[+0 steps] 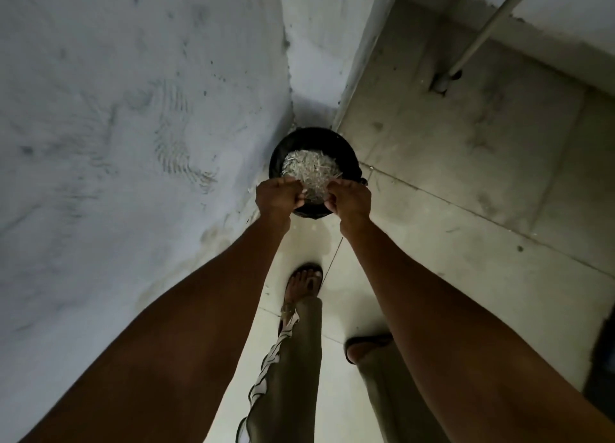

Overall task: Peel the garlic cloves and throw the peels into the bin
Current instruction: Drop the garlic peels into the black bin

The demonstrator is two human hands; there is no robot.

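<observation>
A round black bin stands on the floor in the corner, right below me. A pale heap of garlic peels shows over its opening. My left hand and my right hand hover side by side above the bin's near rim. The fingers of both are curled inward and pinch the near edge of the peel heap. Whether the heap hangs from my hands or lies in the bin, I cannot tell. No garlic cloves are in view.
A rough grey wall rises close on the left and meets a second wall behind the bin. Pale floor tiles spread to the right. A white pipe runs down at the upper right. My sandalled feet stand just behind the bin.
</observation>
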